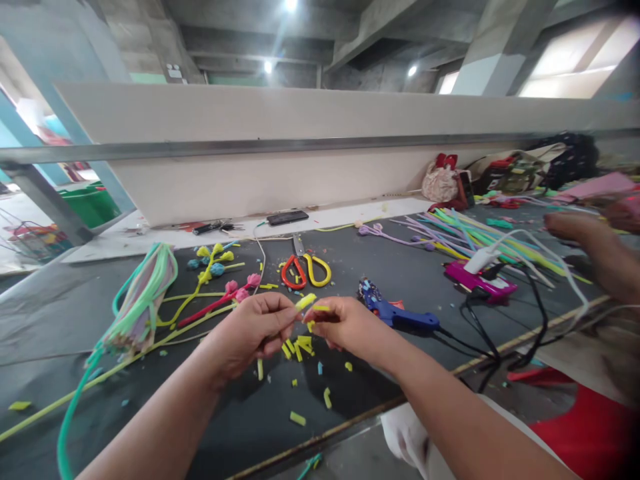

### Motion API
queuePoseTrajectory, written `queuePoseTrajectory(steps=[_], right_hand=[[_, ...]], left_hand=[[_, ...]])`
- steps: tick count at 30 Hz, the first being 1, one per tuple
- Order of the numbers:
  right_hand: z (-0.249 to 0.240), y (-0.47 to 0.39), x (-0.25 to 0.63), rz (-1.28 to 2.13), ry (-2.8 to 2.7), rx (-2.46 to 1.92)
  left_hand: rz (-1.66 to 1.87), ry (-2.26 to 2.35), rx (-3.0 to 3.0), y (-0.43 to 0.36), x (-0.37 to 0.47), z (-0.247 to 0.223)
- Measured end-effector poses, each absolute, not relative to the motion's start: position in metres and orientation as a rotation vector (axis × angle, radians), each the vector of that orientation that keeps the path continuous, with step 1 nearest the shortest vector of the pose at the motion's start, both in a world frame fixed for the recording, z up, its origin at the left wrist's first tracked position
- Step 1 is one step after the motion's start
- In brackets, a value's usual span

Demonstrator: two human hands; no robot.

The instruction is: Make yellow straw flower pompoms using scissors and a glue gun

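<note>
My left hand (267,325) is closed in a pinch on a short yellow pipe cleaner piece (305,301). Close beside it, my right hand (345,327) pinches small yellow pieces (323,308) between its fingers. Below the hands lies a little heap of cut yellow pipe cleaner pieces (299,348) on the dark tabletop. Just beyond the hands rest scissors (300,263) with one red and one yellow handle. A blue glue gun (400,312) lies to the right of my right hand. Left of my left hand are pink pipe cleaner flowers (243,288) on a red stem.
A bundle of green pipe cleaners (145,300) lies at left, near a yellow branch (205,270). At right are a purple power strip (480,283) with cables, many loose pipe cleaners (480,233) and another person's hand (585,243). A phone (287,217) lies by the back board.
</note>
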State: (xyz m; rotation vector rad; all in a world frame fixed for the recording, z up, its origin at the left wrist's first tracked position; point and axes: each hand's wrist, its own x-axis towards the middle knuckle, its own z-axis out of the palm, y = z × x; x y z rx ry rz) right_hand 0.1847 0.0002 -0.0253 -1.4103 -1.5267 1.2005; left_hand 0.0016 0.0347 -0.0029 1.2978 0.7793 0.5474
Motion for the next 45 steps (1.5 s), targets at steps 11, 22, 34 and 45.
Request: queuePoseTrajectory(steps=[11,22,34,45], right_hand=[[-0.01,-0.006,0.19,1.327,-1.314,-1.254],[-0.009,-0.003,0.201,1.198,-1.31,-1.426],[-0.012,0.0,0.193,1.085,-1.319,-1.388],[-0.007,0.005,0.199,0.928,-1.605,-1.488]], left_hand=[[0.871,1.008,2.263,0.019,0.012,-0.008],[0.742,1.1,2.789,0.027,0.009,0.004],[0.85,1.089,2.733,0.033,0.022,-0.006],[0.799,1.019,1.56,0.053,0.019,0.015]])
